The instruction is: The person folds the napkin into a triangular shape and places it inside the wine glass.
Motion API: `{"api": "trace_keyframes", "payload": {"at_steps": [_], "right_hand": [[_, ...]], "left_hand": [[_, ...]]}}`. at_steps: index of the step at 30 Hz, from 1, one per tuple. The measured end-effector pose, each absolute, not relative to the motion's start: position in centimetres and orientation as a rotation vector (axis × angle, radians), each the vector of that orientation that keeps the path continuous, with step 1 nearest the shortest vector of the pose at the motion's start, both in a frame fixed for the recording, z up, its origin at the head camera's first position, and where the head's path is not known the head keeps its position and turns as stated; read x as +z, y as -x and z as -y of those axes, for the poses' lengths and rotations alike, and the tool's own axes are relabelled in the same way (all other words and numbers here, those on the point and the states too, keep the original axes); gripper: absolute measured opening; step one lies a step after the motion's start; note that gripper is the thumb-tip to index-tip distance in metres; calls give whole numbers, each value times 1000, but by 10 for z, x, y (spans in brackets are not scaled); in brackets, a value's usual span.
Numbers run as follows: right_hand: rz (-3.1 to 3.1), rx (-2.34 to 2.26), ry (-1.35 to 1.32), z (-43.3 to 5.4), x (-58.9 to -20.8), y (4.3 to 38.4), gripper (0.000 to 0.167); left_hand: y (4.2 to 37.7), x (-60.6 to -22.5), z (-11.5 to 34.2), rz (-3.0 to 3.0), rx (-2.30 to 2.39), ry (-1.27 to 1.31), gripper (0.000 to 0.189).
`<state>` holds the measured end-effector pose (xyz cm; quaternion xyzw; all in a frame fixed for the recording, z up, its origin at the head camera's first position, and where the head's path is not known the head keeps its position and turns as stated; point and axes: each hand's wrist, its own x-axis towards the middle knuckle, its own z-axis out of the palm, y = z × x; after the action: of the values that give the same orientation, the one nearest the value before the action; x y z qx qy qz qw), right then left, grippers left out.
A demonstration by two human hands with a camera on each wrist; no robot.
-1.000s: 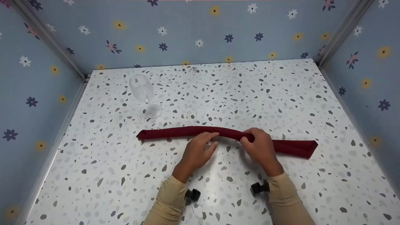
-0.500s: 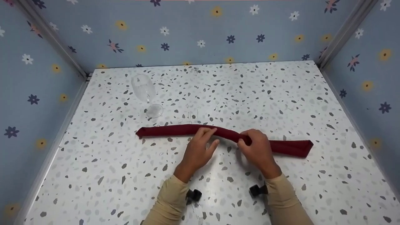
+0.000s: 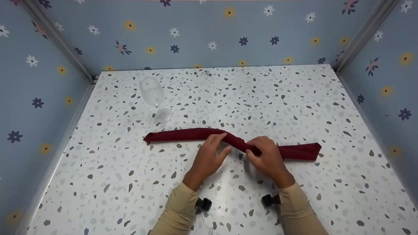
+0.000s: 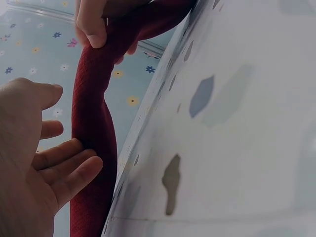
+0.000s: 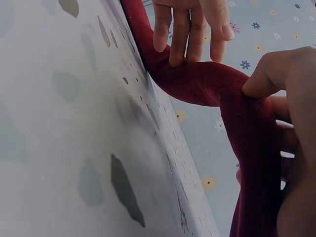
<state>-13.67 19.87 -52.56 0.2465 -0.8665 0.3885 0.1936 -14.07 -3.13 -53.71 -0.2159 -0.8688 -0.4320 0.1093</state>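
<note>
A long folded strip of dark red cloth (image 3: 179, 134) lies across the table, with a bend in its middle. My right hand (image 3: 268, 160) pinches the cloth right of the bend, thumb on the near side and fingers over the far side. In the right wrist view, that part of the cloth (image 5: 252, 148) is lifted off the table. My left hand (image 3: 207, 160) touches the cloth left of the bend with extended fingertips, its thumb apart from the fabric. The left wrist view shows those fingers (image 4: 69, 170) against the cloth's side.
A clear stemmed glass (image 3: 152, 91) is behind the cloth's left half, its round foot towards me. Flower-patterned blue panels (image 3: 209, 32) border the speckled white table (image 3: 248, 104) at the back and both sides.
The cloth's right end has shifted left, with my right hand moving slightly left too. The bend between the hands has become steeper. My left hand stays nearly in place.
</note>
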Motion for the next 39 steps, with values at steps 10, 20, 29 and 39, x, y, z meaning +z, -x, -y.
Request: {"api": "trace_keyframes", "payload": {"at_steps": [10, 20, 29, 39], "right_hand": [[2391, 1153, -852, -200, -526, 136, 21], [2328, 1258, -1028, -202, -523, 134, 31], [2290, 1266, -1112, -199, -522, 135, 33], [2205, 1199, -1183, -197, -522, 137, 29]], "left_hand": [[140, -537, 32, 2556, -1239, 728, 59], [140, -535, 32, 2502, -1161, 808, 61], [140, -535, 33, 2487, -1131, 845, 63], [141, -534, 32, 2452, -1097, 903, 64]]}}
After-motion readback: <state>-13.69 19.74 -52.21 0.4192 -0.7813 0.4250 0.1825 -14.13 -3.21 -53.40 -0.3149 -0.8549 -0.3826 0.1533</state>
